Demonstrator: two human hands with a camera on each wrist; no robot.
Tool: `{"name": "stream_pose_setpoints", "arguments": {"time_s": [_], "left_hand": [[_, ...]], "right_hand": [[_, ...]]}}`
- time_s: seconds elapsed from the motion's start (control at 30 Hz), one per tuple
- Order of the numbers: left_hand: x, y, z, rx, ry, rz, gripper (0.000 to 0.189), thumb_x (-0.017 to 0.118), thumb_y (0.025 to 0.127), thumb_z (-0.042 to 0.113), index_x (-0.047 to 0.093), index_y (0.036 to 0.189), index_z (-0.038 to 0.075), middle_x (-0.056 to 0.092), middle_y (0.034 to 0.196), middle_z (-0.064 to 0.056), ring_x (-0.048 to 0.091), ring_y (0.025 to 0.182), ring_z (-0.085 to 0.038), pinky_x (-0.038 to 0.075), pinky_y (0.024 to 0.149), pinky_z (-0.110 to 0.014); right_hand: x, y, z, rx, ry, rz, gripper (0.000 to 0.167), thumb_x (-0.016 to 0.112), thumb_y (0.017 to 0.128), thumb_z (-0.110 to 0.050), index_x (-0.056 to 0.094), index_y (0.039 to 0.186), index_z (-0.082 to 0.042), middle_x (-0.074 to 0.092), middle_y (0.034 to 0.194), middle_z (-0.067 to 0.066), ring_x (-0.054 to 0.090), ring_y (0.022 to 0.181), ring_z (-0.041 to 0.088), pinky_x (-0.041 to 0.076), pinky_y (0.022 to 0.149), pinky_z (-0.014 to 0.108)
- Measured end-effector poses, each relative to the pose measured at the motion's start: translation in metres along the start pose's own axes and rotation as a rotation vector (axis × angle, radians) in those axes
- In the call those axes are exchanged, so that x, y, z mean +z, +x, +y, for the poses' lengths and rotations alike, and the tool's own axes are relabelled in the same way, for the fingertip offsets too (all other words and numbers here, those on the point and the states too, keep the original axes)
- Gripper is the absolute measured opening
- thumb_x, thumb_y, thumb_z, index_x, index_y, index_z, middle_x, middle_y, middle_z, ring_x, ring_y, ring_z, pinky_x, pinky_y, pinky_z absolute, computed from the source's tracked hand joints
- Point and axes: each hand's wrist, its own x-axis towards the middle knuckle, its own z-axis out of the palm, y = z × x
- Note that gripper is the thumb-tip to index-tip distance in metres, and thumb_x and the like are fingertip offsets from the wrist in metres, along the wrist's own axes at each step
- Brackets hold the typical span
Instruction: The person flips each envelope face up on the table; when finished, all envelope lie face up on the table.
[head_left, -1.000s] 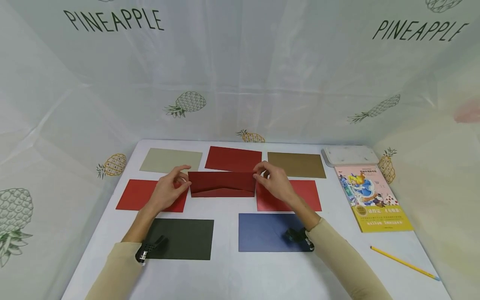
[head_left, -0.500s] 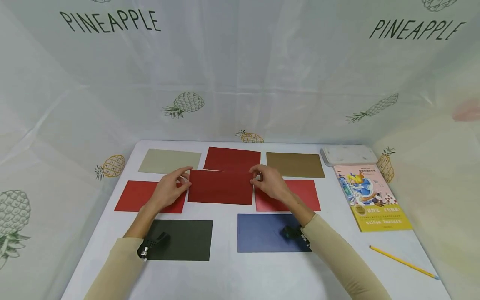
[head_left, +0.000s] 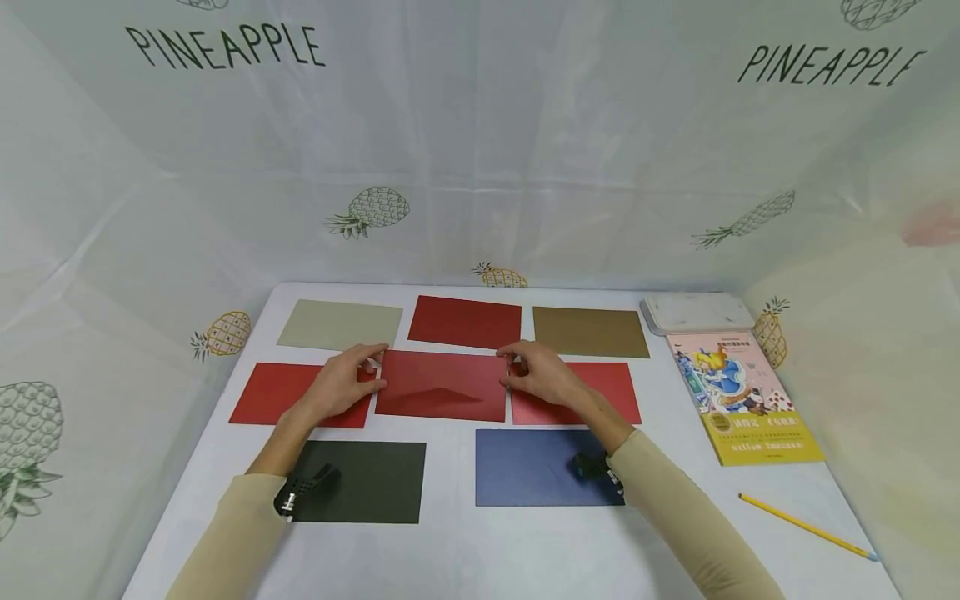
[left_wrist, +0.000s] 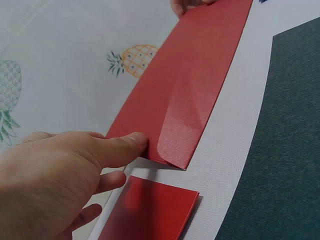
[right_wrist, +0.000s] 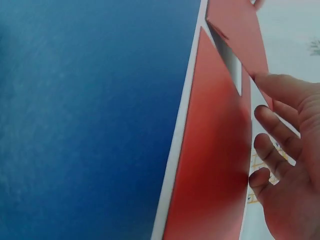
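A red envelope (head_left: 441, 375) is held level in the middle of the table, its wide face up. A peaked shadow crosses its lower half. My left hand (head_left: 339, 385) pinches its left end, with the thumb on top. In the left wrist view a rounded flap edge shows on the envelope (left_wrist: 175, 100), close to my left hand (left_wrist: 75, 165). My right hand (head_left: 547, 375) pinches the opposite end by its edge. From the right wrist view, the envelope (right_wrist: 242, 37) stands slightly off the table beside my right hand (right_wrist: 295, 135), whose other fingers are spread loosely.
Red envelopes lie to the left (head_left: 262, 392), right (head_left: 611, 392) and behind (head_left: 465, 321). Also laid out are a pale green one (head_left: 341, 323), a brown one (head_left: 591, 331), a dark green one (head_left: 375, 479) and a blue one (head_left: 525, 467). A book (head_left: 742, 400) and pencil (head_left: 806, 527) lie at right.
The envelope has tipped from a steep, foreshortened, darker view to a flatter one with its full face showing. Both hands have come down slightly with it, still gripping its ends.
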Motion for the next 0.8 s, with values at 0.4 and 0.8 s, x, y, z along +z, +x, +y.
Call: {"name": "stream_pose_setpoints", "arguments": {"time_s": [0.4, 0.8], "left_hand": [[0.0049, 0.0043, -0.0057, 0.012, 0.103, -0.042, 0.064, 0.081, 0.085, 0.026, 0.057, 0.141, 0.008, 0.063, 0.123, -0.011, 0.059, 0.109, -0.028, 0.044, 0.095, -0.055], [0.0066, 0.0015, -0.0054, 0.041, 0.153, -0.039, 0.061, 0.080, 0.086, 0.027, 0.059, 0.140, 0.010, 0.058, 0.133, -0.013, 0.051, 0.125, -0.034, 0.037, 0.097, -0.058]], "right_hand": [[0.0061, 0.0022, 0.0038, 0.029, -0.134, -0.047, 0.047, 0.077, 0.089, -0.029, 0.065, 0.132, -0.011, 0.063, 0.115, 0.003, 0.052, 0.107, 0.019, 0.047, 0.091, 0.038], [0.0093, 0.0014, 0.0051, 0.044, -0.195, -0.068, 0.046, 0.077, 0.090, -0.033, 0.068, 0.131, -0.016, 0.058, 0.121, 0.002, 0.049, 0.112, 0.020, 0.047, 0.089, 0.036]]}}
